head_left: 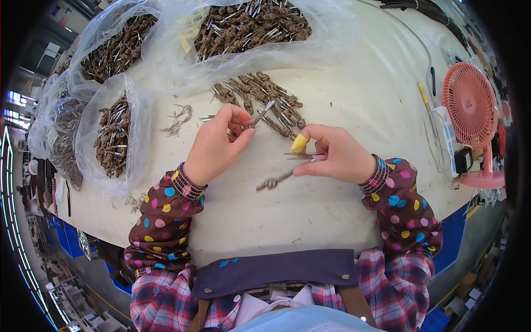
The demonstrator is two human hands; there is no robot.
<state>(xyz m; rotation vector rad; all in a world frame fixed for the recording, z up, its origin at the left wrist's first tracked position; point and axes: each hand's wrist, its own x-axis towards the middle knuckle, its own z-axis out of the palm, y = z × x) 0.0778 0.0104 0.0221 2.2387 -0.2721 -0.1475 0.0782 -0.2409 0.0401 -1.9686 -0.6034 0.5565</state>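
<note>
My left hand is closed, its fingers pinching a brown cord whose silver metal tip sticks out to the upper right. In my right hand, also closed, are small scissors with their blades toward the left hand. A yellow finger cover sits on its index finger. From under the right thumb a knotted brown cord points left, slightly blurred; the hand seems to hold it too. Just beyond both hands lies a pile of knotted brown cords with silver tips.
Large clear plastic bags of knotted cords, one at the back and others at the left, stand on the pale table. Cord scraps lie near the left bag. A pink fan and a yellow-handled tool are at the right.
</note>
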